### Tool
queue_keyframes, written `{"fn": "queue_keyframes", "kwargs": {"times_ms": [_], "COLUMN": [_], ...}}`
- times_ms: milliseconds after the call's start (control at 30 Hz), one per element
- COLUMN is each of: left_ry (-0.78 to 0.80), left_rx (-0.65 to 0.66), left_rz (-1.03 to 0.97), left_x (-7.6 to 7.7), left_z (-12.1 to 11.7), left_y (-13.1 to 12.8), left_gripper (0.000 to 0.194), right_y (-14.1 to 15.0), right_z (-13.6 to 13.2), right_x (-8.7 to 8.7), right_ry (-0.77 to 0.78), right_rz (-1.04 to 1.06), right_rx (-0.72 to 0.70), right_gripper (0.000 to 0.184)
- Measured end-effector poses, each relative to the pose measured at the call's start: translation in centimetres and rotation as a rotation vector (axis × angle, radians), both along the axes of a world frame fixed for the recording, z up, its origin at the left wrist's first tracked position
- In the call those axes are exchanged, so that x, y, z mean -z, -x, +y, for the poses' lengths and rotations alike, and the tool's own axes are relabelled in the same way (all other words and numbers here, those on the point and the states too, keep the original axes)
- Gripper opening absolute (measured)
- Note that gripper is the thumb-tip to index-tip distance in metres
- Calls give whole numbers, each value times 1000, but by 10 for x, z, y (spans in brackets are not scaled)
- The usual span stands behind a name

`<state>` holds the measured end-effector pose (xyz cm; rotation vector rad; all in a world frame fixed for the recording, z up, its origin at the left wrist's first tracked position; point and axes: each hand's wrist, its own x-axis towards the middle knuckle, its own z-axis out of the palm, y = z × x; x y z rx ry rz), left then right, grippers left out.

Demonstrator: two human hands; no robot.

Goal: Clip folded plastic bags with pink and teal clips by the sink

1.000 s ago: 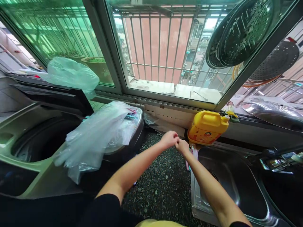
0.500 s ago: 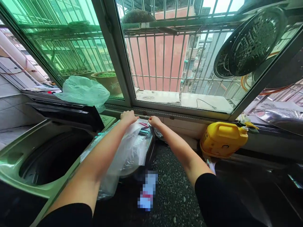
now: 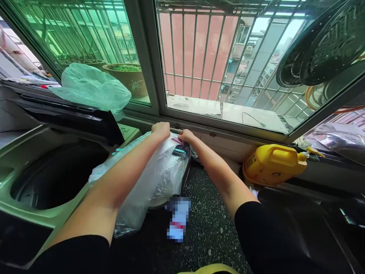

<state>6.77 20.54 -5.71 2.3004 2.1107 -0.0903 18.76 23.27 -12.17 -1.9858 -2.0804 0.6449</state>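
At the plastic sheeting (image 3: pixel 151 180), left hand (image 3: pixel 161 131), right hand (image 3: pixel 186 136)

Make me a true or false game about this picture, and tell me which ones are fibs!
1. The yellow jug is to the right of both hands. True.
2. The washing machine is closed. False: its lid is up.
3. The left hand is at the far part of the see-through plastic. True.
4. The right hand is on the yellow jug. False: the right hand is near the left hand.
5. There are bars outside the window. True.
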Motion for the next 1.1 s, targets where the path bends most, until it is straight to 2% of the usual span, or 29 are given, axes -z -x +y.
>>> {"fn": "queue_keyframes", "kwargs": {"times_ms": [167, 300, 367, 433, 500, 567, 667, 800, 933, 1100], "left_ry": [-41, -67, -72, -92, -127, -175, -241, -295, -328, -371], "left_rx": [95, 145, 147, 137, 142, 166, 181, 174, 167, 181], "left_rz": [44, 42, 22, 2, -13, -39, -76, -105, -98, -51], "left_x": [-10, -21, -29, -38, -47, -54, -64, -77, -94, -107], "left_z": [-16, -27, -34, -42, -52, -62, -77, -102, -137, -188], "left_y": [-3, -6, -7, -8, -8, -6, -3, 4, 10, 12], "left_gripper": [34, 40, 49, 48, 40, 37, 36, 38, 42, 45], "right_y": [-1, -5, -6, -5, -2, 3, 11, 17, 20, 17], "right_z": [-6, -8, -13, -21, -31, -42, -59, -84, -109, -144], "right_x": [-2, -4, -9, -17, -25, -32, -43, -61, -76, -85], "right_ry": [-9, -150, -199, -207, -173, -122, -80, -49, 22, 100], "right_rz": [53, 130, 175, 212, 248, 325, 565, 876, 1045, 1156], "right_rx": [-37, -45, -43, -56, -59, -35, 27, 50, -18, -150], "right_gripper": [20, 19, 18, 14, 11, 19, 31, 34, 29, 24]}}
